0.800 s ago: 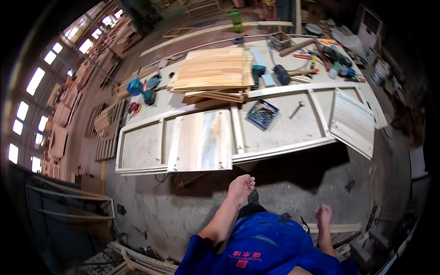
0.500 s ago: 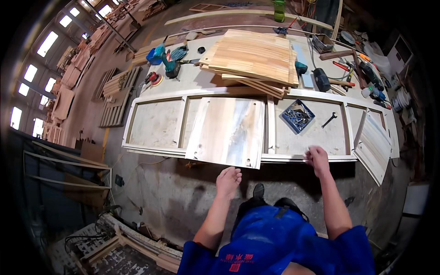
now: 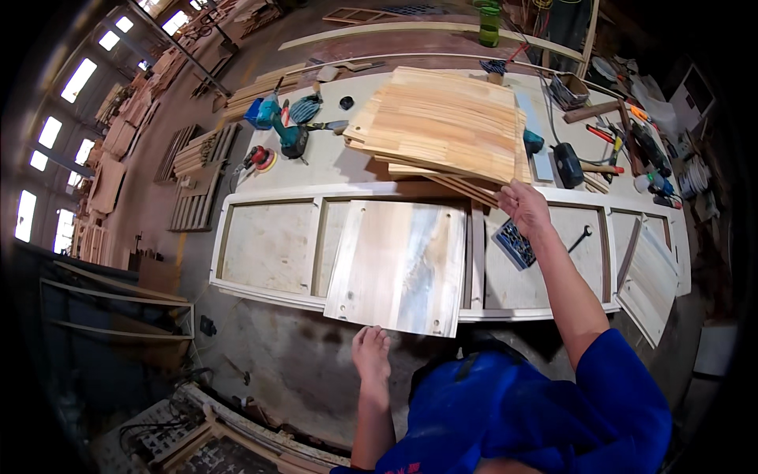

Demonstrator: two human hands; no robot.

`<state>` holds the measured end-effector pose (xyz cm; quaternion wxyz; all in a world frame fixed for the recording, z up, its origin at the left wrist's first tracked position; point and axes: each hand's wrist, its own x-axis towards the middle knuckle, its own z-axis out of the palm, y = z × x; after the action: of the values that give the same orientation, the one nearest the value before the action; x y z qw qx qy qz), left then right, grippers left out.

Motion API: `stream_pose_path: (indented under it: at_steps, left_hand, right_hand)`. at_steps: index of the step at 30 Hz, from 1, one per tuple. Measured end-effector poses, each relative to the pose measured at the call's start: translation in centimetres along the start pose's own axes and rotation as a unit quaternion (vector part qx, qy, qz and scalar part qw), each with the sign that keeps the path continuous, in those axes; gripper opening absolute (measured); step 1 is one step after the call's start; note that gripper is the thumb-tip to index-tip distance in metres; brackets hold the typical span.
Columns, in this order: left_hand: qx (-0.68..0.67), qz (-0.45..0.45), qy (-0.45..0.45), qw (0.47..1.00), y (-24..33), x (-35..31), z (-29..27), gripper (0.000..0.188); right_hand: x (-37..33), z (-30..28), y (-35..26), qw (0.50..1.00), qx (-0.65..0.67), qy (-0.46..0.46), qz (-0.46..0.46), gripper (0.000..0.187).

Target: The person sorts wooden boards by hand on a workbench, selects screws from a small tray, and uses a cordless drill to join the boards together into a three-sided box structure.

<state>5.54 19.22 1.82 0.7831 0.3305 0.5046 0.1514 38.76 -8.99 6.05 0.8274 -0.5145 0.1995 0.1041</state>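
My right hand reaches across the bench to the near right corner of a stack of pale wooden boards. Its bent fingers grip a board at that edge. Below the near edge of a loose panel, my left hand is closed with curled fingers; whatever may be inside is hidden. That panel has grey-blue streaks and holes near its corners, and lies across a whitish wooden frame. Partly behind my right forearm sits a blue tray of screws, with a wrench to its right.
A second panel leans at the frame's right end. On the bench, a green drill and a red sander stand left of the stack; a black mallet and assorted hand tools lie right. A green bottle stands behind.
My right hand has moved forward and slightly left from the frame's near edge to the stack. My left hand has shifted slightly left and lower in view. The view has tilted a little.
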Motion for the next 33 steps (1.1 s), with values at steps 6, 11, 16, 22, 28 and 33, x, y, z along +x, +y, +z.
stream_pose_path:
  at_steps: [6, 11, 16, 22, 28, 33]
  left_hand:
    - [0.051, 0.051, -0.022, 0.997, 2.8, 2.0, 3.7, 0.025]
    - [0.134, 0.102, -0.049, 0.985, 5.6, 5.2, 6.9, 0.033]
    - [0.299, 0.231, -0.15, 0.914, 10.7, 13.5, 14.1, 0.038]
    - [0.446, 0.328, -0.225, 0.802, 12.8, 21.1, 28.5, 0.062]
    - [0.47, 0.35, -0.27, 0.764, 13.7, 19.7, 33.8, 0.046]
    - [0.48, 0.399, -0.281, 0.729, 12.5, 19.6, 34.1, 0.039]
  right_hand:
    - [1.7, 0.7, 0.7, 0.998, -0.057, 0.002, 0.036, 0.024]
    - [2.4, 0.5, -0.7, 0.968, -0.24, 0.077, 0.012, 0.04]
    - [3.1, -0.1, -2.2, 0.798, -0.579, 0.137, -0.099, 0.074]
    - [3.4, 0.9, -2.3, 0.781, -0.609, 0.125, -0.059, 0.07]
    - [3.4, 2.6, -2.0, 0.77, -0.614, 0.153, -0.082, 0.057]
    - [3.4, 0.6, -1.4, 0.829, -0.533, 0.125, -0.113, 0.053]
